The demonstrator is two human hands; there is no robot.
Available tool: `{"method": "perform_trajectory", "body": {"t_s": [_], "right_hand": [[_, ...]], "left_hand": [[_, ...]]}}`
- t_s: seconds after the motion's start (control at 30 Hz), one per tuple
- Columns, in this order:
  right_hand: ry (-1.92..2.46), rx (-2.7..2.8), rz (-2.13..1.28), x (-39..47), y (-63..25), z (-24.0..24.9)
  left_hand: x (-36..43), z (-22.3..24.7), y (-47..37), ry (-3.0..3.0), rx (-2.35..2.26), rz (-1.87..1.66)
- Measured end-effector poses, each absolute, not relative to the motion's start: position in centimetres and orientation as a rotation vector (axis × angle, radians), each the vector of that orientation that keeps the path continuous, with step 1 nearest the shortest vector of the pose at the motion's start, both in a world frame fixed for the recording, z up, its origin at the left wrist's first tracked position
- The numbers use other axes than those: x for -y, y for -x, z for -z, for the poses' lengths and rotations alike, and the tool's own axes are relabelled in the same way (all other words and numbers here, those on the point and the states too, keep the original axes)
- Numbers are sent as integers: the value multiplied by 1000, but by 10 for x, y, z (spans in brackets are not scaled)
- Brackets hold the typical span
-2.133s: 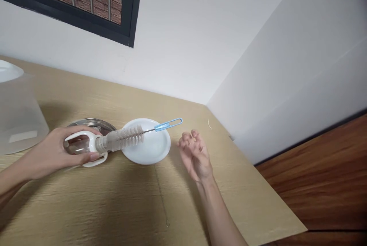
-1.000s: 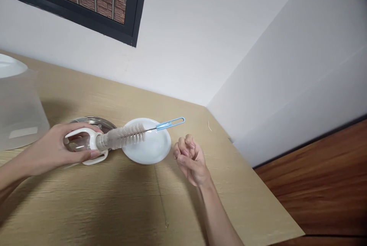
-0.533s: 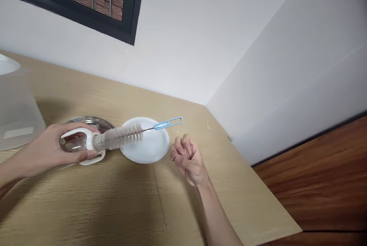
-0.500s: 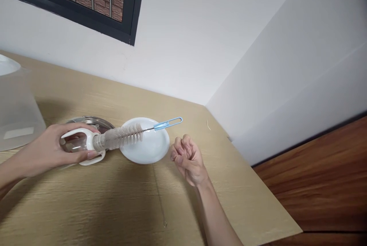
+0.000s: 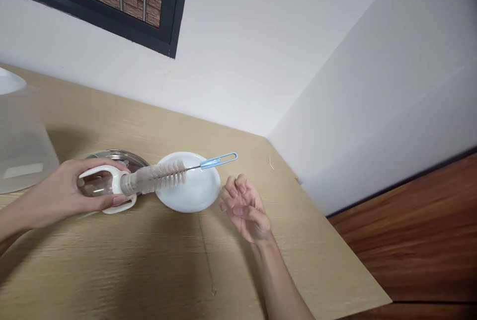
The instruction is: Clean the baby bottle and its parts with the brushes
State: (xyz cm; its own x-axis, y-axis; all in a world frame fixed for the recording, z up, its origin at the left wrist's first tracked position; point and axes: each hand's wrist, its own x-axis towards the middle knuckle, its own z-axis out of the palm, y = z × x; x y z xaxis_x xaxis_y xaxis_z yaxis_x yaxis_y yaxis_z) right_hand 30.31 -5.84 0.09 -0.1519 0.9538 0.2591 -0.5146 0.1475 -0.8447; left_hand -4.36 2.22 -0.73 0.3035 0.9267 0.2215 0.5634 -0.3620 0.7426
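My left hand [image 5: 61,188] is wrapped round a clear baby bottle [image 5: 97,187] with white side handles, held on its side above the table. A bottle brush [image 5: 164,173] sits in the bottle's mouth. Most of its pale bristles are outside, and its twisted stem and blue loop handle point right. My right hand [image 5: 244,208] is held palm up, right of a white dish [image 5: 190,193] and below the brush handle. Its fingers are loosely bent, with the thumb apart, and nothing is in it. The brush lies across the view of the dish without my right hand touching it.
Behind the bottle stands a round metal bowl [image 5: 119,154], partly hidden. A frosted plastic container [image 5: 24,136] is at the left. A thin wire with a looped end [image 5: 205,255] lies on the wooden table [image 5: 160,265]. A small pale strand [image 5: 271,162] lies near the wall.
My right hand's fingers have loosened and the thumb has moved away from them. The left hand, bottle and brush have hardly moved.
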Motion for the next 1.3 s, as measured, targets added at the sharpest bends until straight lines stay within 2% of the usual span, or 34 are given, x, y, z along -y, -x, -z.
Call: {"method": "perform_trajectory", "body": {"t_s": [0.8,1.03,1.3], "right_hand": [[477,960,-1419,54,-301,3],[461,904,-1450,52,-304,2],[486,900,-1395,46,-298,8]], "left_hand": [[-27,17,51,-2048,-1292,-825],[-23,9,44,-2016,-1298,-873],[-20,3,43,-2009,-1350,-774]]}}
